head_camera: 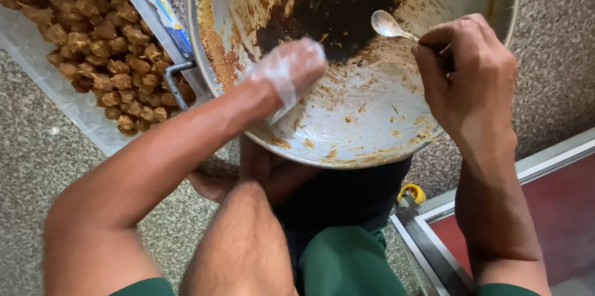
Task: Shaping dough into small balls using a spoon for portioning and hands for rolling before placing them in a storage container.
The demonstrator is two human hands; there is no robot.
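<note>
The person sits on a speckled stone floor (37,166). The gloved left hand (288,73) is bunched shut inside a big smeared metal bowl (347,128), while the bare right hand (468,79) pinches a spoon (387,25) over its dark paste (334,14). Left of the gloved hand, a clear tray (46,88) holds brown balls (99,42).

clear plastic packet (162,14) with blue-yellow print, upper left, beside metal bowl (347,128)
</note>
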